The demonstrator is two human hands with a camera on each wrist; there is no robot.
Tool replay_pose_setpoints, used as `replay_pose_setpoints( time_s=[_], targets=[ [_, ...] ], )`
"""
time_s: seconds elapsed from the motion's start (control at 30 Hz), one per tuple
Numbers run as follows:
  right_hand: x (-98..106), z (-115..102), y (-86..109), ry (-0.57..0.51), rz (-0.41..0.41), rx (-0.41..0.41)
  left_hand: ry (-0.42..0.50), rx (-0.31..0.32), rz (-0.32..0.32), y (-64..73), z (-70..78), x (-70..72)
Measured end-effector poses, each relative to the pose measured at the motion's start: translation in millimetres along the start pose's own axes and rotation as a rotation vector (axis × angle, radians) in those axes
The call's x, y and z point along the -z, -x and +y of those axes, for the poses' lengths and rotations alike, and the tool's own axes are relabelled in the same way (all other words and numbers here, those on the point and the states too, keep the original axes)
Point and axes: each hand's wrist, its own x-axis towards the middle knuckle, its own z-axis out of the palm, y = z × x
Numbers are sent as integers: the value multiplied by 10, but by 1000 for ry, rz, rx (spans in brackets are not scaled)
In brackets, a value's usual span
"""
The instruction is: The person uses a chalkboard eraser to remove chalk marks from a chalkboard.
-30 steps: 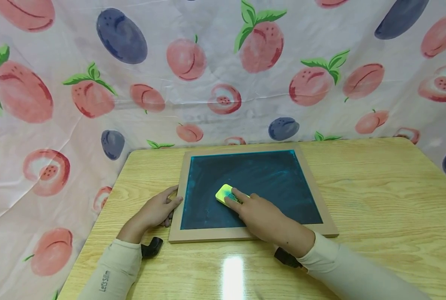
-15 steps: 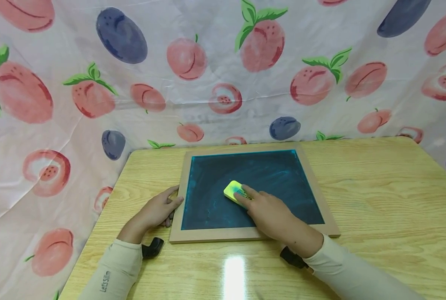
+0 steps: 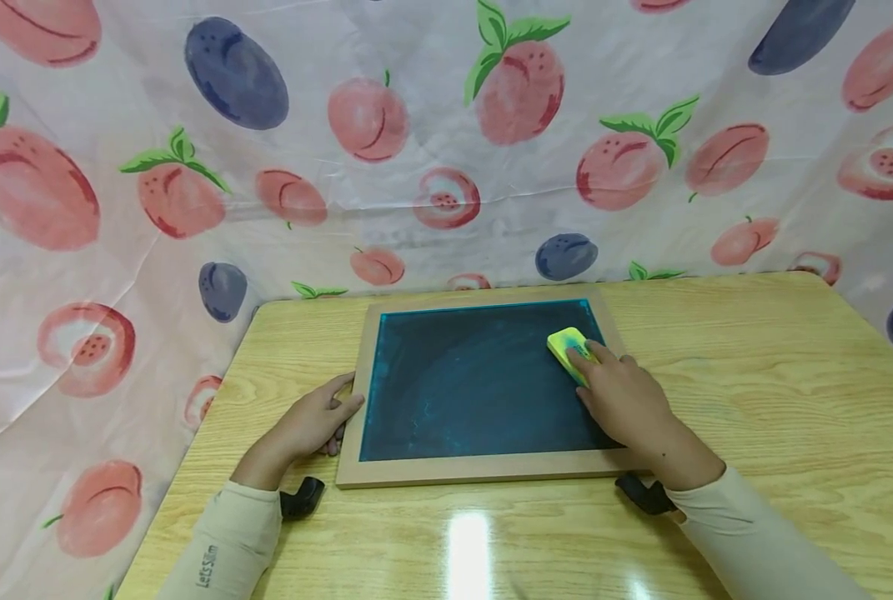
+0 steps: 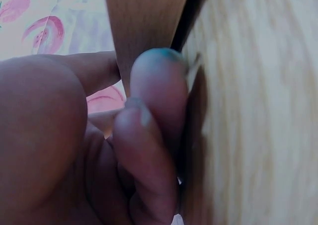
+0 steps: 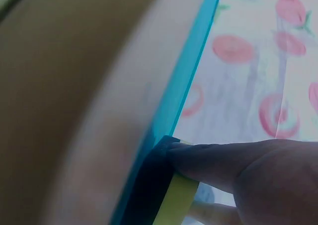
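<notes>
A chalkboard (image 3: 469,375) with a light wooden frame lies flat on the table, its dark surface smeared with faint blue-green chalk. My right hand (image 3: 629,404) grips a yellow chalkboard eraser (image 3: 568,342) near the board's upper right. In the right wrist view, the thumb (image 5: 213,160) presses the side of the eraser (image 5: 176,200), whose dark felt faces the board. My left hand (image 3: 307,423) holds the frame's left edge, thumb on the frame. In the left wrist view, curled fingers (image 4: 159,81) meet the frame's side (image 4: 144,16) and the tabletop; one fingertip is stained teal.
The wood-grain table (image 3: 776,400) extends to the right of the board and in front of it. Behind and to the left hangs a fruit-print cloth (image 3: 446,250). Black wrist-camera mounts (image 3: 302,498) sit below both wrists.
My right hand has slid the eraser from the board's middle toward its upper right. The faint streaks on the right part look reduced. My left hand and the board keep their place.
</notes>
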Motion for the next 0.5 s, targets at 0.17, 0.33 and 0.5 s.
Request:
replay_pose_setpoints(
  time_s=[0.17,0.33,0.5],
  targets=[
    [17,95,34,-15,-9,-22,14,9,-8,-7,16,-8],
    [24,58,19,-31,-1,27,14,14,-5,-2,12,2],
    [1,-130,67,-35,6,120,13,18,-8,7,24,7]
  ],
)
